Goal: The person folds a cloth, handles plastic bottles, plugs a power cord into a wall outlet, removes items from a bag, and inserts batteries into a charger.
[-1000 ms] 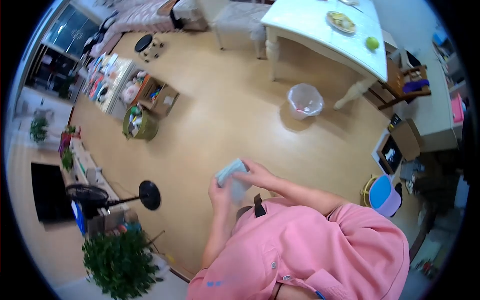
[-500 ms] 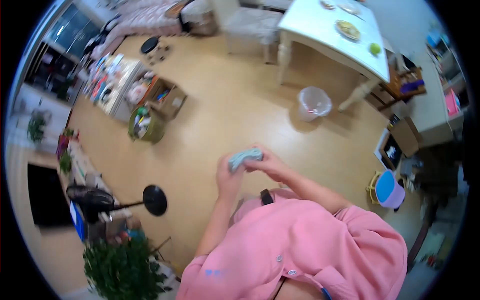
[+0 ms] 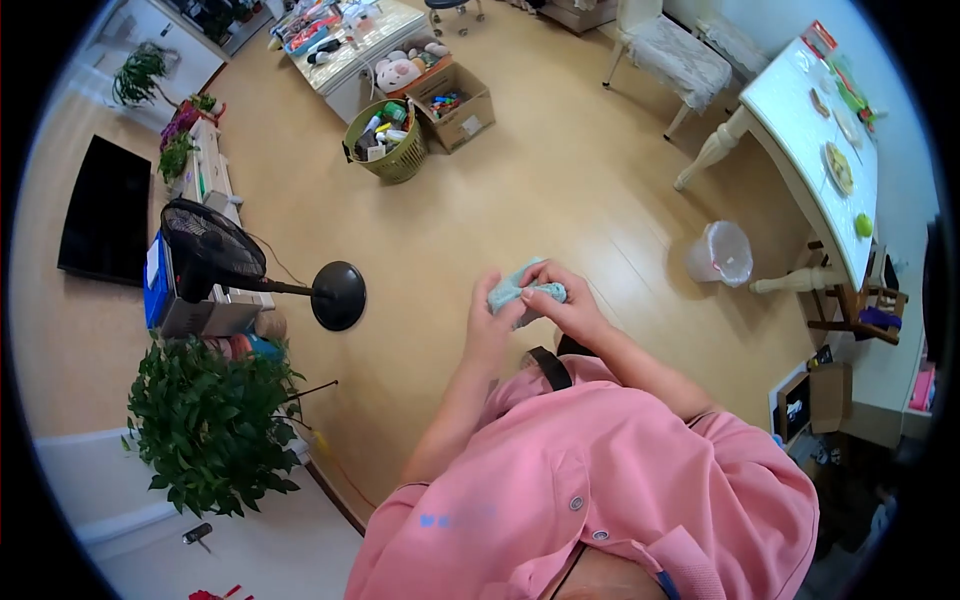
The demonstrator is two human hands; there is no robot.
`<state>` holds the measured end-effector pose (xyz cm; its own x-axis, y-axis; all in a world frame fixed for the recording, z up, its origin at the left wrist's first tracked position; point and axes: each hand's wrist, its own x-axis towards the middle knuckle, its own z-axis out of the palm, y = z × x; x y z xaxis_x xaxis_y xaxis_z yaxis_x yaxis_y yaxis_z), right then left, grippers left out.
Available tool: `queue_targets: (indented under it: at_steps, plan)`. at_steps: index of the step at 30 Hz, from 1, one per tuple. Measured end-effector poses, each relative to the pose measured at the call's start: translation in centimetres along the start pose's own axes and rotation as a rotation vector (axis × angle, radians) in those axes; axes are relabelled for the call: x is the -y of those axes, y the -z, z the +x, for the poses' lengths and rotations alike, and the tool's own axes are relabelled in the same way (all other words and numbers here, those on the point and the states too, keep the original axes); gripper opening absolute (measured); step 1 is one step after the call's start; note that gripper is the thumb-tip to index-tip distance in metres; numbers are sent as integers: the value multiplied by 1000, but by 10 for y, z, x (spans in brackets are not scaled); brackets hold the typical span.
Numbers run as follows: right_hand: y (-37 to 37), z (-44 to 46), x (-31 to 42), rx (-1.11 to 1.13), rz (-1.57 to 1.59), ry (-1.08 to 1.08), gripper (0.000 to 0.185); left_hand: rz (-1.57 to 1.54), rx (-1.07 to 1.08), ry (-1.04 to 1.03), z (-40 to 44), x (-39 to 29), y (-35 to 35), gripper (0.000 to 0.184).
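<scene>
A light blue-green cloth [image 3: 512, 286], bunched and folded, is held between my two hands in front of my body. My left hand [image 3: 487, 308] grips its left side from below, fingers curled round it. On the other side, my right hand [image 3: 568, 306] pinches the right part of the cloth between thumb and fingers. Parts of the cloth are hidden behind the fingers. The pink shirt I wear fills the bottom of the view, below both hands.
A black standing fan [image 3: 339, 296] and a leafy plant [image 3: 215, 420] are at the left. Ahead stand a green basket [image 3: 392, 160] and a cardboard box [image 3: 468, 115]. To the right are a white bin [image 3: 706, 256], a white table [image 3: 800, 110] and a chair [image 3: 680, 75].
The view has turned left, so the room has shifted rightward. The cloth was a neat flat bundle; now it looks looser, with my right hand closed over its right end.
</scene>
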<state>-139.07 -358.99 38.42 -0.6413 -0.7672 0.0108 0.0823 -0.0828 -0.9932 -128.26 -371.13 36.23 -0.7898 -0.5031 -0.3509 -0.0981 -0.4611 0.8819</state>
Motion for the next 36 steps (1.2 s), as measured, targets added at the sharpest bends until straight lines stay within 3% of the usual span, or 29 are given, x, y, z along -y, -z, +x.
queue_targets:
  at_steps: [3, 8, 11, 14, 20, 26, 30, 33, 36]
  plan:
    - [-10, 30, -6, 66, -46, 18, 15, -145, -32, 238, 14, -25, 16, 61]
    - [-19, 113, -40, 132, -204, 183, 32, -219, -15, 142, 73, -46, 45, 52]
    - [-28, 174, -56, 176, -230, 78, 49, -49, -161, 68, 123, -65, 63, 44]
    - [-34, 237, -52, 297, -41, -130, 56, 139, -252, 39, 166, -96, 72, 36]
    - [-33, 346, -35, 337, -184, -241, 40, 401, -318, -145, 251, -129, 83, 24]
    - [-61, 405, -40, 216, -301, -262, 28, 850, -428, -313, 298, -155, 97, 22]
    - [-76, 436, -65, 223, -292, -294, 28, 1011, -473, -251, 323, -166, 114, 23]
    - [-85, 459, -73, 182, -291, -293, 30, 1050, -410, -68, 345, -169, 136, 24]
    - [-101, 490, -83, 133, -326, -326, 31, 1048, -391, -127, 374, -182, 159, 26]
